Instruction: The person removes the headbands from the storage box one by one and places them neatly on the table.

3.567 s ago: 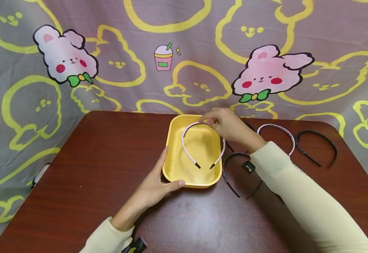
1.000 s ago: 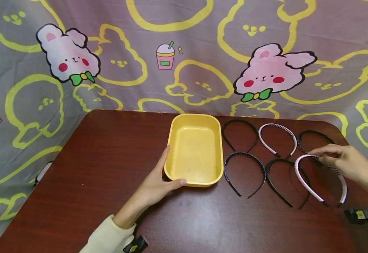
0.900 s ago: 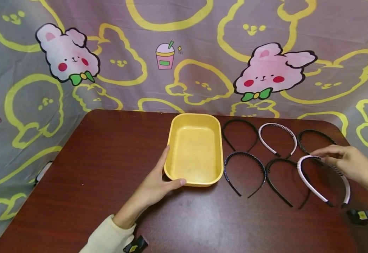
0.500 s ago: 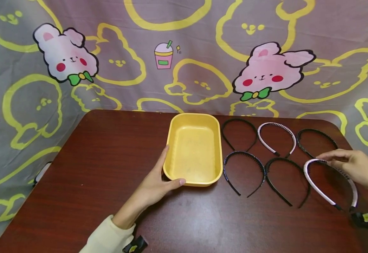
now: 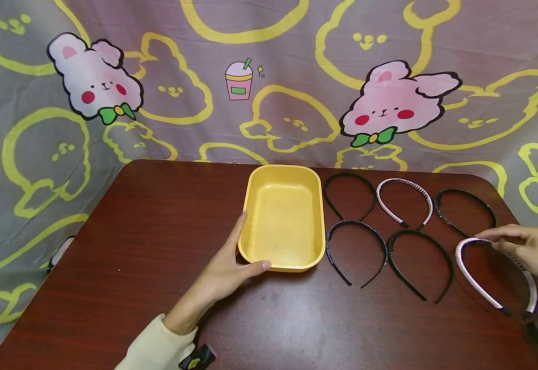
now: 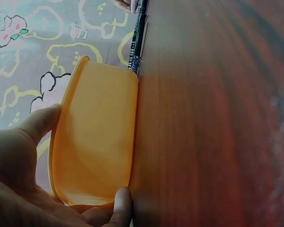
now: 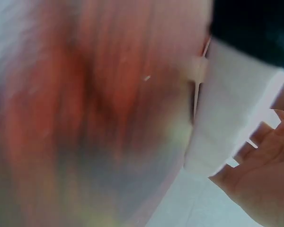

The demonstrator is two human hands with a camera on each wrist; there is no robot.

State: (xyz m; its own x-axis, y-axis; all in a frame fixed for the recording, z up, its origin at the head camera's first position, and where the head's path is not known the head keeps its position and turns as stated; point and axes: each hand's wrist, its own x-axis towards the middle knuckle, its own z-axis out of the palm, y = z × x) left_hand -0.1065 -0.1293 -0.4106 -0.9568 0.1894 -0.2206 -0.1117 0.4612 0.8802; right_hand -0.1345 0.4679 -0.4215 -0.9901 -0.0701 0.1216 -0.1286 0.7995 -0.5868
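Note:
In the head view my right hand (image 5: 534,252) pinches the top of a pink headband (image 5: 475,285) at the table's right side. The right wrist view shows a blurred close stretch of that pale headband (image 7: 227,113) in front of the hand's fingers. A yellow plastic basin (image 5: 282,226) with nothing inside stands at mid-table. My left hand (image 5: 220,275) grips its near left corner, thumb on the rim. From the left wrist view, fingertips (image 6: 123,201) reach the basin's lower edge by the tabletop.
Right of the basin lie several headbands: a plain black one (image 5: 349,174), a pink one (image 5: 384,205), a dark one (image 5: 467,192), a blue glittery one (image 5: 330,252) and another black one (image 5: 403,282). A patterned cloth (image 5: 292,123) hangs behind the brown table (image 5: 158,231).
The pink headband was above the basin 3.6 seconds ago. My right hand has carried it to the right, then lower beside the black headbands. The left hand and basin stay put.

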